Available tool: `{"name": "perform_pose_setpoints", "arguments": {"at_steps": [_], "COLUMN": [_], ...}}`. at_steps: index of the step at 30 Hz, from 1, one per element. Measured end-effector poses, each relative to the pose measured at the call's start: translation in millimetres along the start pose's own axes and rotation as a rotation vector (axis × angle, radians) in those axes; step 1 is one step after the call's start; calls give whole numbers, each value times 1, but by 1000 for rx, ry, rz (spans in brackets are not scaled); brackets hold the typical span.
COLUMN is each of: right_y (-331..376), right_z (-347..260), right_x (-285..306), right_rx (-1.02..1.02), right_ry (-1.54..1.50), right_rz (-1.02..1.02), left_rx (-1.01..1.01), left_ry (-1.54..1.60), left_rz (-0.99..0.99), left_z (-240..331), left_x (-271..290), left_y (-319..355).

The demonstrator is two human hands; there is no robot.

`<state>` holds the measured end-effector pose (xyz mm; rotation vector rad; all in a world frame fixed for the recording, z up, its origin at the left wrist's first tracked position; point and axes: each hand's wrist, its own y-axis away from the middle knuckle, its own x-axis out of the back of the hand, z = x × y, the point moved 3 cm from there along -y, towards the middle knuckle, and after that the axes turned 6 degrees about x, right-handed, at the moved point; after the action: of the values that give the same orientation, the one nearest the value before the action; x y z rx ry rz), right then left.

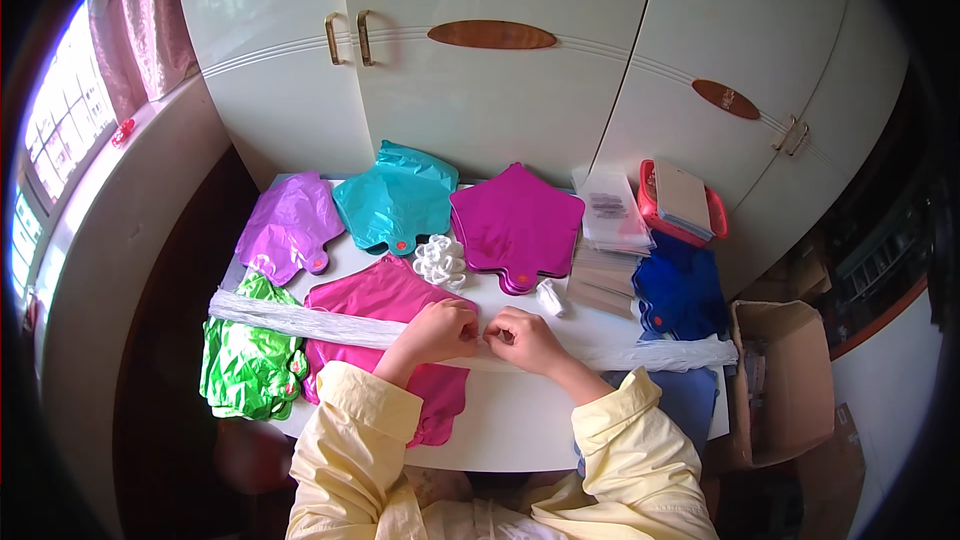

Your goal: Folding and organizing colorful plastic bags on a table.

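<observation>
White strands [300, 320] lie bundled, none visibly attached to the flat foil stars [518, 220]. My left hand [447, 328] and right hand [525, 339] are pinched closed, on what I cannot tell.

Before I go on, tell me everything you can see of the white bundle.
The white bundle is long, with many thin, glossy strands gathered side by side. It stretches across the table, left end over the green foil, then over the pink foil, right end by the box. The left hand and right hand hide part of its middle; contact there is unclear.
</observation>
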<state>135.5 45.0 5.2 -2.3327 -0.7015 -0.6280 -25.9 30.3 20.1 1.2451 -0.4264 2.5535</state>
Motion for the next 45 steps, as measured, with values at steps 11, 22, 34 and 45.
{"name": "perform_pose_setpoints", "arguments": {"at_steps": [11,22,34,45], "right_y": [2,0,3,2], "right_z": [-4,-7,2,9], "right_x": [4,3,-3,-3], "right_rx": [-124,-113,-129,-244], "right_ry": [-265,-337,-596,-297], "right_rz": [15,-95,-135,-138], "left_rx": [-8,-115,-4,-362], "left_ry": [15,822,1244,1886], "left_rz": [28,50,-88,289], "left_z": [-1,14,14,-25], "left_x": [1,11,4,58], "left_y": [0,0,1,11]}}
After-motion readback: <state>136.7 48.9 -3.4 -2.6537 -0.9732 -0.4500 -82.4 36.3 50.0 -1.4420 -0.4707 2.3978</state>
